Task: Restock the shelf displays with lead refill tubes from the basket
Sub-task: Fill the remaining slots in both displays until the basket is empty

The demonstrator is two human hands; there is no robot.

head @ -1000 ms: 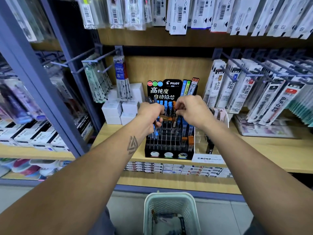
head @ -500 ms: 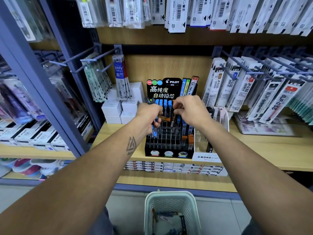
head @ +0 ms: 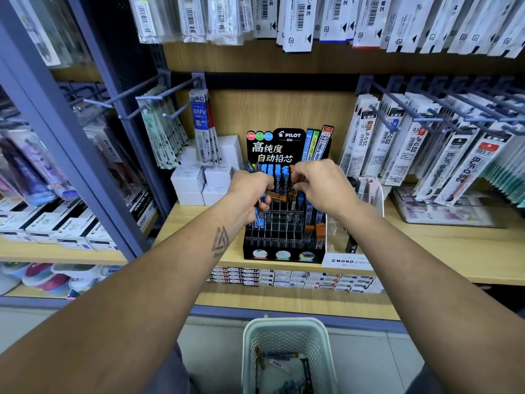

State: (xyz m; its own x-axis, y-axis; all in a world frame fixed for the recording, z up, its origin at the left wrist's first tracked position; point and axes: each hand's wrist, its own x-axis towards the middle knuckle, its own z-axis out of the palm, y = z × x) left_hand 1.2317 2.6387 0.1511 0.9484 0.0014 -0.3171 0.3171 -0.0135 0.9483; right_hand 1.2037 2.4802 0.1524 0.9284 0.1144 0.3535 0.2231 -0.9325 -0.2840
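Both hands are up at the black rack (head: 284, 240), which stands near the front edge of the shelf (head: 443, 245), about midway along it. The left hand (head: 251, 191) is curled round a small bunch of tubes (head: 260, 216); blue ends stick out below the fist, pointing down and a little toward the person. One orange tube (head: 276, 197) lies nearly level between the two hands, its long axis running left to right, its left end at the left hand's fingers. The right hand (head: 321, 184) has its fingers bent in toward that tube's right end, apparently pinching it, though the fingertips are hidden behind the knuckles. The rack's open slots sit directly beneath, so I'd judge the tube must be swung from level to upright before it can drop in, and the right hand is the one placed to do it. The basket (head: 287, 331) sits on the floor below the shelf's front edge, with a few more tubes in it.
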